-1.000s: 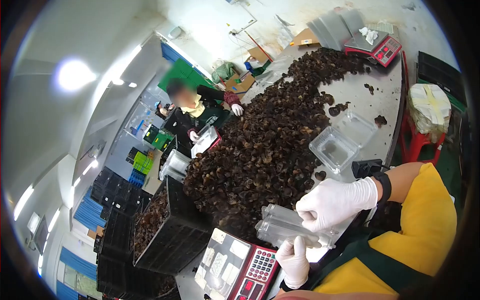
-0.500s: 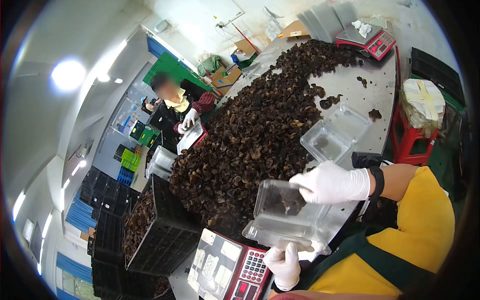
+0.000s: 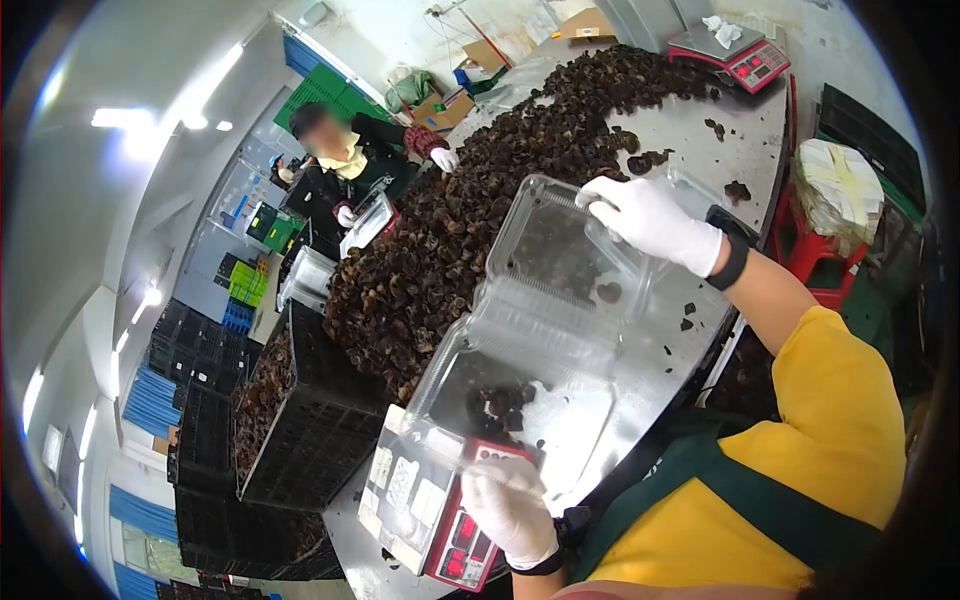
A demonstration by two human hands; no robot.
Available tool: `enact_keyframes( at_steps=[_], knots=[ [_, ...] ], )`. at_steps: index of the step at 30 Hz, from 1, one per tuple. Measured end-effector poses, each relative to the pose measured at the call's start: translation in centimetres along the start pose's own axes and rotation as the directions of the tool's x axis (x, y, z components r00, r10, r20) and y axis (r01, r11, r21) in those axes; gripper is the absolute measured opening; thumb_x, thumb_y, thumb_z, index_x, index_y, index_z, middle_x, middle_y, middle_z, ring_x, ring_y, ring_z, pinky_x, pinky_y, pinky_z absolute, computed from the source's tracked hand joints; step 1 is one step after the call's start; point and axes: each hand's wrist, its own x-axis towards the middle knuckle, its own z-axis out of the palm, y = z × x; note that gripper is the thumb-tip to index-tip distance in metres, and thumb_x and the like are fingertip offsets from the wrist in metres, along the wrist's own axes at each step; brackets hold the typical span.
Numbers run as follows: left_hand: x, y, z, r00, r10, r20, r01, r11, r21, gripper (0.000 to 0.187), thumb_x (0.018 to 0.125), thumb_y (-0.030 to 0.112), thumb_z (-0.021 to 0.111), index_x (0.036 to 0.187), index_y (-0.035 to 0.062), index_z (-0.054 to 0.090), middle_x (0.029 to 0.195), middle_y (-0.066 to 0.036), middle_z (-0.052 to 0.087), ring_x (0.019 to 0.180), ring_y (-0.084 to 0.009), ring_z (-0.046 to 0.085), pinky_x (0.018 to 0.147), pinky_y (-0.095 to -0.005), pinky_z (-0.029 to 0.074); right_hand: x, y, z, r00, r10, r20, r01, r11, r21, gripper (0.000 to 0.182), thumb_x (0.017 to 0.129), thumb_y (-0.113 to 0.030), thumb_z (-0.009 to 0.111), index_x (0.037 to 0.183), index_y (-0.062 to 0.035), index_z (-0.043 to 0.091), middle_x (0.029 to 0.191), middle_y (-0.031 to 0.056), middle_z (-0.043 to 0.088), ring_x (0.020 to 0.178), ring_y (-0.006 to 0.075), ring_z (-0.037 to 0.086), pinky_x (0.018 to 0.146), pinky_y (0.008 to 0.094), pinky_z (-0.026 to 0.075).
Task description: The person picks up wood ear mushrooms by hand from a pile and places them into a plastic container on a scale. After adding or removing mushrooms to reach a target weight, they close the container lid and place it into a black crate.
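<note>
Container (image 3: 535, 325), open between right hand (image 3: 655, 222), pinching one edge, and left hand (image 3: 510, 510), pinching another

Your right hand (image 3: 650, 222) grips the open clear container (image 3: 540, 330) at one o'clock, your left hand (image 3: 512, 508) pinching its edge around six. From its middle, the heap of dark pieces (image 3: 425, 275) lies toward ten o'clock, a red-trimmed scale (image 3: 402, 492) toward seven.

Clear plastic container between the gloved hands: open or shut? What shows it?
Open: the clear plastic container is unfolded, its two halves spread apart, with the right hand at the farther half's edge.
</note>
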Motion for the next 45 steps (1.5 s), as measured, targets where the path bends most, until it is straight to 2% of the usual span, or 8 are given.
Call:
enact_keyframes(
  at_steps=[7,9,11,12,13,20,34,45],
  knots=[
    [0.8,3.4,0.1,0.918,0.023,-0.395,-0.03,0.999,-0.011,0.022,0.1,0.022,0.053,0.085,0.0056,0.054,0.077,-0.006,0.054,0.068,-0.0162,0.054,0.059,-0.0279,0.041,3.9,14.1,-1.0,0.896,0.443,-0.032,-0.443,0.884,-0.153,0.028,0.096,-0.028,0.051,0.11,-0.0068,0.063,0.081,0.0131,0.068,0.068,0.0277,0.067,0.066,0.0416,0.053],
    [2.0,1.0,-2.0,0.929,0.252,-0.271,-0.07,0.839,0.54,0.006,0.091,-0.001,0.053,0.093,-0.0015,0.058,0.083,-0.014,0.059,0.075,-0.0313,0.06,0.068,-0.0373,0.048,3.6,14.6,-1.0,0.863,0.505,-0.008,-0.49,0.832,-0.26,0.029,0.095,-0.03,0.053,0.111,-0.0069,0.063,0.087,0.0136,0.069,0.076,0.0284,0.068,0.071,0.042,0.053],
    [2.8,-0.5,-2.1,0.95,0.157,-0.269,-0.009,0.877,0.481,0.01,0.091,-0.004,0.05,0.095,-0.0023,0.059,0.085,-0.015,0.061,0.077,-0.0325,0.061,0.071,-0.0387,0.049,2.8,15.7,0.7,0.95,-0.045,-0.31,-0.192,0.698,-0.689,0.03,0.092,-0.03,0.059,0.111,-0.0069,0.064,0.103,0.0137,0.068,0.096,0.0307,0.065,0.084,0.0434,0.051],
    [3.1,-1.3,-2.7,0.966,0.232,-0.11,-0.101,0.736,0.67,0.01,0.095,0.0,0.05,0.095,-0.0017,0.059,0.086,-0.015,0.063,0.077,-0.0298,0.062,0.071,-0.0374,0.05,2.6,13.8,0.8,0.946,-0.115,-0.304,-0.113,0.76,-0.641,0.031,0.091,-0.03,0.062,0.112,-0.0069,0.064,0.107,0.0133,0.067,0.102,0.0318,0.062,0.087,0.0438,0.049],
    [3.5,-0.6,-1.4,0.978,-0.098,-0.182,0.077,0.989,-0.124,0.016,0.103,0.01,0.047,0.099,-0.001,0.058,0.087,-0.014,0.065,0.076,-0.0238,0.063,0.07,-0.0346,0.052,2.7,10.6,0.6,0.932,-0.19,-0.31,-0.028,0.812,-0.583,0.033,0.089,-0.03,0.064,0.113,-0.0068,0.064,0.111,0.013,0.066,0.108,0.033,0.06,0.091,0.0442,0.048],
    [4.1,-1.1,0.5,0.991,-0.127,0.039,0.122,0.985,0.119,0.026,0.107,0.021,0.046,0.1,-0.0019,0.056,0.084,-0.013,0.067,0.07,-0.0195,0.065,0.071,-0.0305,0.053,-3.8,-10.0,4.9,0.746,-0.51,0.428,0.295,0.83,0.474,0.026,0.09,-0.029,0.067,0.089,-0.0037,0.065,0.083,0.0125,0.065,0.08,0.0294,0.066,0.072,0.0363,0.054],
    [4.2,-3.3,2.0,0.999,0.037,0.014,-0.04,0.953,0.3,0.034,0.106,0.024,0.05,0.095,-0.0047,0.063,0.086,-0.008,0.067,0.075,-0.0118,0.059,0.072,-0.0247,0.045,-8.0,-12.0,4.1,0.741,-0.644,0.189,0.665,0.744,-0.073,0.027,0.081,-0.031,0.071,0.081,-0.0085,0.057,0.073,0.0029,0.055,0.069,0.0185,0.061,0.056,0.0313,0.051],
    [3.6,-3.8,3.6,0.992,0.107,0.072,-0.129,0.841,0.526,0.028,0.106,0.015,0.047,0.088,-0.0023,0.06,0.075,-0.007,0.064,0.066,-0.0129,0.06,0.066,-0.0252,0.047,-9.1,-8.4,5.1,0.947,-0.239,0.215,0.129,0.895,0.428,0.011,0.087,-0.013,0.068,0.084,-0.0037,0.063,0.068,0.0091,0.063,0.061,0.0183,0.065,0.058,0.0313,0.05]
  ],
)
